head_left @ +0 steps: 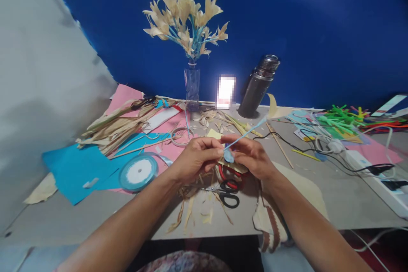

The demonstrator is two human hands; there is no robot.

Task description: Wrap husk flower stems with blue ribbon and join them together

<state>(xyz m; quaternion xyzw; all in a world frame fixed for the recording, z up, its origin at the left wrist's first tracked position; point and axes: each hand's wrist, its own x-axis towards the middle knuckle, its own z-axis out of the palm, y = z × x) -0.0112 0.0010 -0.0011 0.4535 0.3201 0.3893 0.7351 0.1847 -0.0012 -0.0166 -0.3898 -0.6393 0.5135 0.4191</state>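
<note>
My left hand (195,156) is closed, thumb and fingertips pinching the lower end of a thin light blue stem (245,134). The stem slants up to the right, and a pale yellow husk petal (272,107) is at its far tip. Against the stem's lower end is a small crumpled light blue piece (228,155), which looks like ribbon or paper. My right hand (253,156) curls around this piece from the right, its fingers closed on it. Black-handled scissors (230,199) and a red-handled tool (232,183) lie on the table just below my hands.
A bottle (192,87) holds husk flowers (188,17) at the back, near a dark flask (258,89). Left are a blue ribbon spool (153,172), dry husks (123,125) and blue paper (70,170). Right are green pipe cleaners (341,119), cables and a power strip (376,182).
</note>
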